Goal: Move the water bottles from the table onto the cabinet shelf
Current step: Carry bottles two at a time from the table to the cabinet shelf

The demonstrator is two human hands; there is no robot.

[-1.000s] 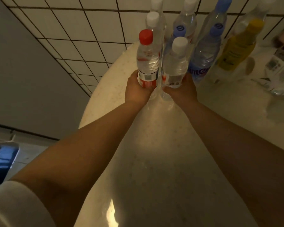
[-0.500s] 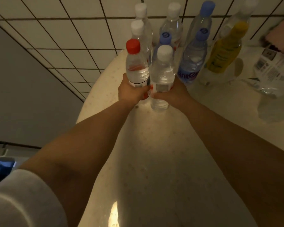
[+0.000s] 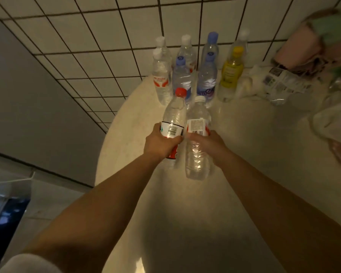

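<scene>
**Two bottles held above the tabletop**

While both bare forearms reach straight forward from the bottom of the view, the left hand [image 3: 161,142] and right hand [image 3: 209,146] meet side by side over the middle of the pale, speckled tabletop [image 3: 254,154]. The tabletop has a rounded left edge; beyond it lies a white tiled floor [image 3: 87,46] with dark grout, and a grey wall [image 3: 28,107] stands at the left. The left hand is wrapped around a red-capped bottle [image 3: 174,115]. The right hand is wrapped around a white-capped bottle [image 3: 198,123], whose base hangs clear above the tabletop. The two bottles touch, tilted slightly away from the person. Behind them a cluster of bottles [image 3: 185,75] stands upright, a yellow bottle [image 3: 231,73] at its right. Blurred plastic wrapping [image 3: 283,83] lies further right.
</scene>
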